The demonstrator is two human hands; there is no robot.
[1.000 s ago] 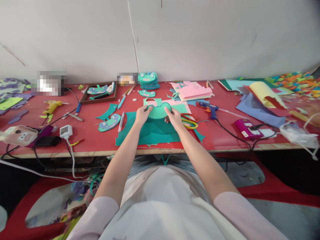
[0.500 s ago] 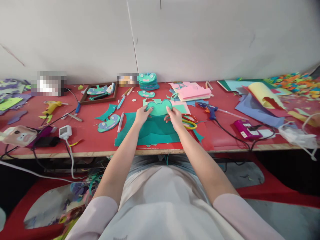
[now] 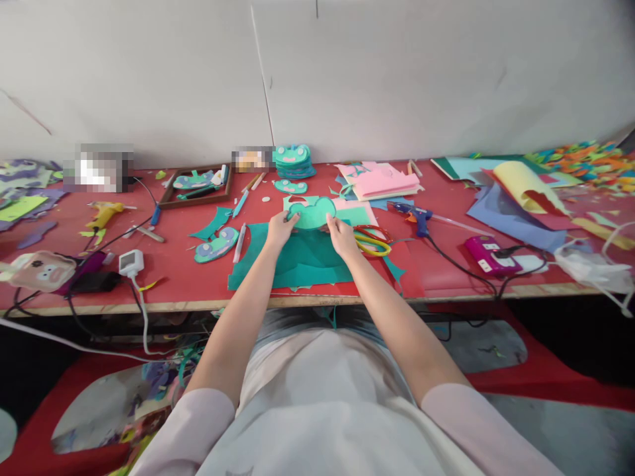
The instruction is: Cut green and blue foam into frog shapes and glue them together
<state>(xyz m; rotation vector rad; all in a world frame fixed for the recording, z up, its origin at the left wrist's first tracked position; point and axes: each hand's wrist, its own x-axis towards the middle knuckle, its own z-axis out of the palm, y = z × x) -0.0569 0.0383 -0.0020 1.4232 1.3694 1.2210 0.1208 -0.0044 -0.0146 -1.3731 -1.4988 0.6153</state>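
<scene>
And in comes the right hand (image 3: 343, 238), sliding leftward, its splayed fingers tucking in behind the green cutout (image 3: 313, 215), which edges left too, uncovering more of those looped handles (image 3: 378, 254)!

No lettering or number can be read.
The grey print on the white shirt (image 3: 238, 423) is cut off by the lower edge; the pale pink case (image 3: 47, 272) carries a drawn face and a small dark emblem; any markings on the purple power strip (image 3: 489, 256) are too small to make out.
</scene>
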